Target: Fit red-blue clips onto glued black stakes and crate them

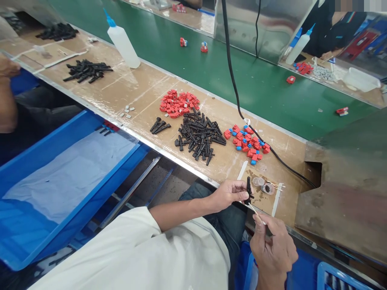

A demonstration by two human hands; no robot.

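Head view: bench runs diagonally, with a green belt along its far side.
Left hand: thumb and fingers pinched together on 1 black part, held above the near bench edge, just beside 2 small cups.
Right hand: fingertips clamped on 1 white-tipped stick; its upper tip meets the lower end of the black part.
Left cup: clear, upright; contents cannot be told.
Right cup: clear, dark matter inside; loose sticks lie beside it.
Large blue bin: white liner inside; red and black pieces at its far end.
Lower-right blue bin: dark pieces inside, cut off by the frame.
White bottle: blue nozzle, stands at the belt edge; fill level unclear.
White tray: beyond the belt, near grey pieces; contents too small to tell.
Bench piles: red pieces, black parts pile, red-and-blue pieces, side by side.
Left edge: co-worker's arm.
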